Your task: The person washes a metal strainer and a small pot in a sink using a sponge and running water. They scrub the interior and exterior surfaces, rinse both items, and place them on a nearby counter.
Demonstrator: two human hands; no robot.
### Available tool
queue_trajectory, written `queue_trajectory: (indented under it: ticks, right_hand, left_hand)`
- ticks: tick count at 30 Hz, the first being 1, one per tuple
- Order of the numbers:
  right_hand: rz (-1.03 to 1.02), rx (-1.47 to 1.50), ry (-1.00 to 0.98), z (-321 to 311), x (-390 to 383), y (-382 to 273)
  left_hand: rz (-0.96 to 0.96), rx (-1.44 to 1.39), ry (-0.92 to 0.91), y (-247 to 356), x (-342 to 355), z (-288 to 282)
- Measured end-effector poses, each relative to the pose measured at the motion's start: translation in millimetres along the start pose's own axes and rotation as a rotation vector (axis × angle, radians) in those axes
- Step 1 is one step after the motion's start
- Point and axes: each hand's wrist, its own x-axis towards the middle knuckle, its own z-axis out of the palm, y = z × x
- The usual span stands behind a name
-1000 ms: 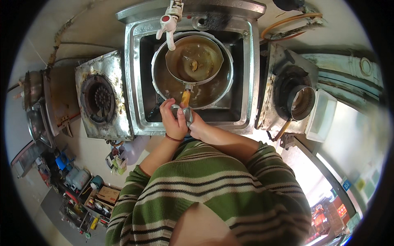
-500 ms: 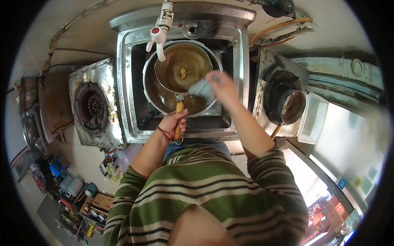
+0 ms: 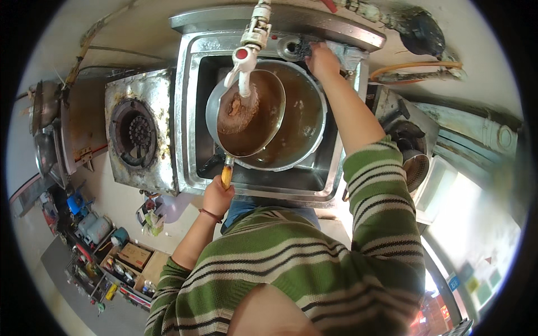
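Observation:
My left hand (image 3: 217,197) grips the orange handle (image 3: 226,176) of a metal pan (image 3: 246,115) full of brown water. The pan sits over a large round basin (image 3: 305,120) of brown water inside a steel sink (image 3: 190,101). Water from the white tap (image 3: 246,53) foams into the pan. My right hand (image 3: 322,59) reaches to the sink's back rim and rests on a dark scrubber (image 3: 301,49). Whether its fingers have closed on the scrubber is unclear.
A gas burner (image 3: 131,133) in a greasy steel housing stands left of the sink, another burner (image 3: 412,151) to the right. Pots (image 3: 45,131) hang far left. Boxes and bottles (image 3: 112,252) clutter the floor at lower left. An orange hose (image 3: 414,67) runs at the back right.
My right hand has left the pan's handle, crossed over the basin and reached the sink's back rim. My left hand stays on the handle, and tap water now runs into the pan.

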Motion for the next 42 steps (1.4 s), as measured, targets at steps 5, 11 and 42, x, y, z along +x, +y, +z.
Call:
queue_trajectory:
  ticks: [5, 11, 42]
  right_hand:
    - [0.058, 0.026, 0.046, -1, 13, -6]
    - [0.148, 1.016, 0.208, -31, -21, -20]
    - [-0.151, 0.717, 0.108, -143, -89, -189]
  left_hand:
    - [-0.042, 0.417, 0.16, 32, -13, -26]
    - [0.017, 0.336, 0.105, 11, -10, -42]
    - [-0.14, -0.732, -0.668, 27, 19, -51]
